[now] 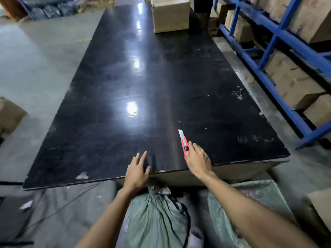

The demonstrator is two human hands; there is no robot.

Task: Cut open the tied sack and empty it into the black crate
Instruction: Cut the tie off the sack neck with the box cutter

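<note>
A green woven sack (157, 217) stands on the floor between my forearms, its neck tied in a knot (159, 190) just below the table's near edge. A red utility knife (183, 142) lies on the black table (125, 86) with its blade out, pointing away from me. My right hand (198, 161) rests over the knife's handle with fingers stretched out, not wrapped around it. My left hand (138, 171) lies flat and open on the table's near edge, holding nothing. No black crate is in view.
A second green sack (250, 192) sits on the floor to the right of the tied one. A cardboard box (170, 14) stands at the table's far end. Blue shelving (279, 56) with cartons runs along the right. Another carton (9, 115) is on the floor at left.
</note>
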